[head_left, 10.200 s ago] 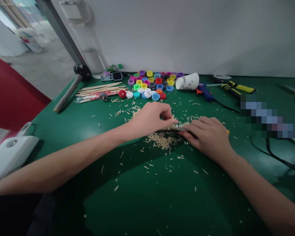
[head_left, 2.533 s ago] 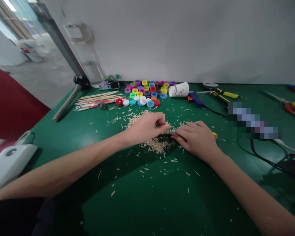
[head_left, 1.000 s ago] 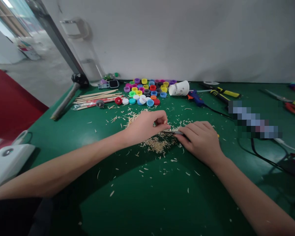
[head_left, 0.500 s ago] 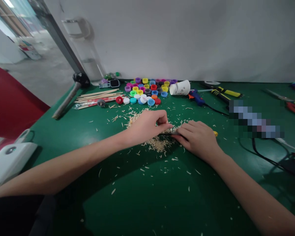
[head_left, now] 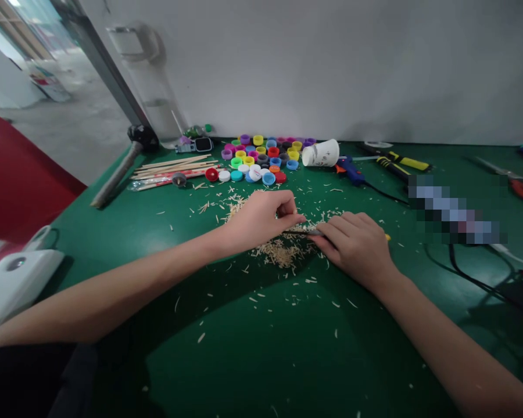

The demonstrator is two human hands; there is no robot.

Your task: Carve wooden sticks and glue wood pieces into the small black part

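My left hand [head_left: 259, 217] rests on the green table [head_left: 253, 348] with its fingers pinched on a thin wooden stick that is mostly hidden under them. My right hand [head_left: 357, 247] lies beside it, fingers closed round a knife with a yellow handle end [head_left: 387, 237]; its dark blade [head_left: 303, 232] points left and meets the left fingertips. Under and around both hands lies a pile of pale wood shavings [head_left: 281, 252].
Behind the hands lie several coloured bottle caps [head_left: 261, 157], a tipped paper cup [head_left: 320, 154], a blue glue gun [head_left: 351, 169], wooden sticks [head_left: 174, 165], a hammer [head_left: 117, 171] and yellow-handled tools [head_left: 401, 162]. A white device [head_left: 13, 281] sits left; black cables [head_left: 475, 273] run right.
Both hands stay over the shavings pile. The blade makes short strokes against the left fingertips, and the right hand has drawn slightly to the right in the last half second.
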